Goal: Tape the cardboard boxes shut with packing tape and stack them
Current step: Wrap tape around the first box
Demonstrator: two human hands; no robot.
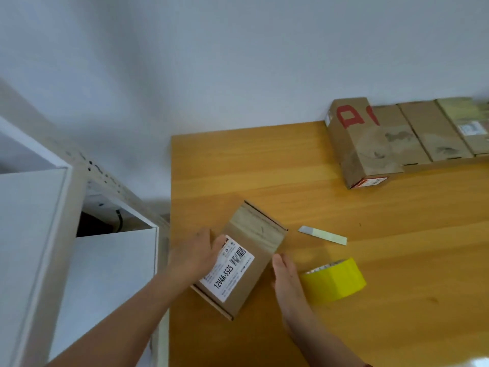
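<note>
A small flat cardboard box (254, 242) with a white barcode label lies tilted on the wooden table (264, 168), near its left edge. My left hand (197, 254) holds the box's left side, thumb over the label's corner. My right hand (287, 282) presses flat against the box's right side, fingers straight. A roll of yellow packing tape (336, 280) lies just right of my right hand. A pale box cutter (322, 235) lies beyond the tape.
Several cardboard boxes (397, 136) lie side by side along the wall at the table's far right; the nearest carries red lettering. A white cabinet (39, 234) with an open compartment stands left of the table.
</note>
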